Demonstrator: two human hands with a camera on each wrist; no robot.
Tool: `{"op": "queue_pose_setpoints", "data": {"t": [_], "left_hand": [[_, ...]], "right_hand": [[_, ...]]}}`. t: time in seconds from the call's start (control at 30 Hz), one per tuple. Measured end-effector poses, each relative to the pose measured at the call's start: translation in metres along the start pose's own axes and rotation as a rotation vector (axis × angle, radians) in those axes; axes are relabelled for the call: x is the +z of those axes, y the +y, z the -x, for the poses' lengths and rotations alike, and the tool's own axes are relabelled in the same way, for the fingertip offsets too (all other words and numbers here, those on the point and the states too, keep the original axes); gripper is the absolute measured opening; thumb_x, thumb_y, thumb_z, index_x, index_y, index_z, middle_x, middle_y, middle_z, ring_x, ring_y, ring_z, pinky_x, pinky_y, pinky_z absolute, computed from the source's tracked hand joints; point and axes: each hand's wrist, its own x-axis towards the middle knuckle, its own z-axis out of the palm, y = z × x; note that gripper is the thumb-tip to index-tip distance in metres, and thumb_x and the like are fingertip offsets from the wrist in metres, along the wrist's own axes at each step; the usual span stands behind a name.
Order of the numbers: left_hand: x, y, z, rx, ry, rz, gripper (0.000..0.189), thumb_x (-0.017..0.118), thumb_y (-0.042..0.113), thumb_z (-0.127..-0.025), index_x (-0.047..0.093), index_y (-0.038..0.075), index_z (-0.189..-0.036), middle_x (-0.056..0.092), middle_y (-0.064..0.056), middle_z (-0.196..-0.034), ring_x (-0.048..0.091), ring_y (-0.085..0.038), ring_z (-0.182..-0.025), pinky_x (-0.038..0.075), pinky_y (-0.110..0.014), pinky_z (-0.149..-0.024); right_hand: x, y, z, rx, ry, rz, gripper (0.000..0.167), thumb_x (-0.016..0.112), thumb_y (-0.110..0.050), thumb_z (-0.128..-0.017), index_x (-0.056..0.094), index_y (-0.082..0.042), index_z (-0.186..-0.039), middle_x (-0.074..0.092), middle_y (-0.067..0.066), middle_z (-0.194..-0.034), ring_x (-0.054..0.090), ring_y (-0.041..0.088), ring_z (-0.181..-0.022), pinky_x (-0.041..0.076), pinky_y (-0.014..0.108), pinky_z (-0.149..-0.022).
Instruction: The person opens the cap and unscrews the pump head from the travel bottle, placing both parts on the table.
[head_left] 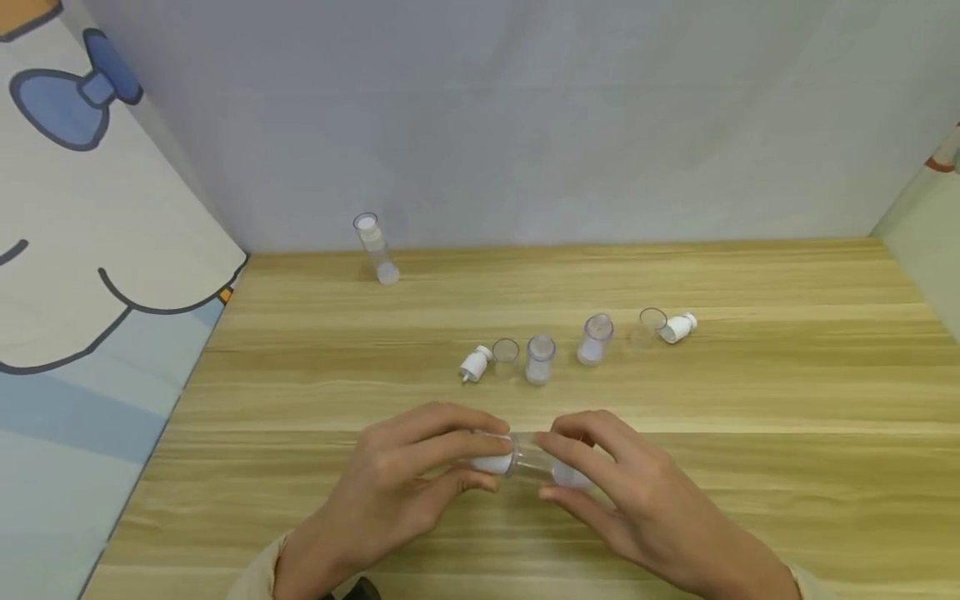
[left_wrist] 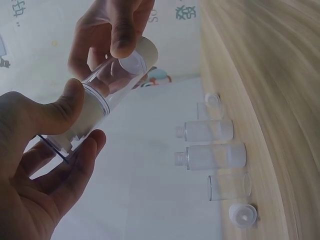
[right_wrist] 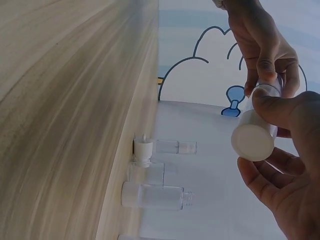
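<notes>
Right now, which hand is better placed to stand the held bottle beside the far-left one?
Probably the left hand: like the right hand, it grips the held bottle, but sits nearer the far-left bottle.

Held btl [head_left: 534, 461] clear w/ wht base [right_wrist: 252, 142]; tbl [head_left: 262, 400] lt-brn woodgrain; printed bow [head_left: 97, 89] blue.

The person's left hand [head_left: 408, 475] and right hand [head_left: 633, 492] are bare, with slim fingers and rounded tips. At the near left, a pale cream sleeve [head_left: 258, 573] ends in a plain, slightly loose cuff at the wrist; at the near right, a matching sleeve [head_left: 808, 585] shows only a sliver. A black, rounded piece [head_left: 363, 590] beside the left forearm is too cropped to identify.
</notes>
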Motion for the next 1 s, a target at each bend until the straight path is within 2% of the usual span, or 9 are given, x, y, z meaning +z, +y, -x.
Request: {"op": "queue_pose_setpoints", "data": {"t": [0.2, 0.47, 0.6, 0.77, 0.93, 1.0], "left_hand": [[0.000, 0.001, -0.002, 0.005, -0.016, -0.014, 0.021, 0.074, 0.023, -0.096, 0.078, 0.008, -0.111, 0.077, -0.010, -0.110, 0.076, -0.021, -0.099, 0.061, -0.020, -0.088], [0.002, 0.003, 0.000, 0.024, 0.016, -0.063, 0.025, 0.082, 0.017, -0.090, 0.078, 0.006, -0.112, 0.078, -0.010, -0.111, 0.076, -0.020, -0.096, 0.061, -0.020, -0.086], [0.004, 0.004, 0.000, 0.056, 0.046, -0.096, 0.026, 0.084, 0.014, -0.089, 0.078, 0.005, -0.112, 0.078, -0.011, -0.109, 0.076, -0.019, -0.094, 0.062, -0.020, -0.084], [0.008, 0.009, 0.000, 0.062, 0.096, -0.107, 0.020, 0.077, 0.015, -0.095, 0.078, 0.003, -0.111, 0.076, -0.012, -0.105, 0.076, -0.020, -0.091, 0.062, -0.019, -0.083], [0.013, 0.016, 0.000, 0.073, 0.169, -0.131, 0.020, 0.076, 0.015, -0.096, 0.078, 0.002, -0.111, 0.077, -0.013, -0.104, 0.077, -0.021, -0.089, 0.062, -0.020, -0.081], [0.015, 0.018, 0.000, 0.059, 0.167, -0.131, 0.020, 0.075, 0.015, -0.096, 0.077, 0.002, -0.112, 0.076, -0.013, -0.105, 0.076, -0.021, -0.090, 0.062, -0.020, -0.082]], "right_hand": [[-0.002, 0.000, 0.000, -0.006, 0.005, -0.009, 0.036, 0.055, -0.036, -0.109, 0.070, -0.008, -0.126, 0.065, 0.002, -0.117, 0.064, 0.010, -0.095, 0.055, 0.015, -0.081], [-0.001, 0.000, 0.001, -0.007, 0.044, 0.015, 0.038, 0.056, -0.035, -0.109, 0.070, -0.004, -0.124, 0.065, 0.003, -0.115, 0.065, 0.012, -0.098, 0.056, 0.018, -0.083], [0.001, -0.001, 0.002, 0.017, 0.058, 0.023, 0.038, 0.055, -0.037, -0.109, 0.070, -0.005, -0.123, 0.066, 0.003, -0.115, 0.064, 0.013, -0.100, 0.055, 0.018, -0.085], [0.003, -0.004, 0.003, 0.026, 0.099, 0.023, 0.036, 0.057, -0.035, -0.108, 0.071, -0.004, -0.122, 0.067, 0.004, -0.113, 0.063, 0.015, -0.100, 0.054, 0.020, -0.087], [0.002, -0.008, 0.004, 0.018, 0.139, 0.016, 0.036, 0.060, -0.033, -0.107, 0.072, -0.001, -0.119, 0.068, 0.007, -0.110, 0.064, 0.017, -0.098, 0.054, 0.019, -0.088], [0.001, -0.008, 0.004, 0.016, 0.135, 0.014, 0.036, 0.059, -0.033, -0.107, 0.071, -0.001, -0.119, 0.068, 0.007, -0.111, 0.064, 0.017, -0.098, 0.054, 0.019, -0.087]]}}
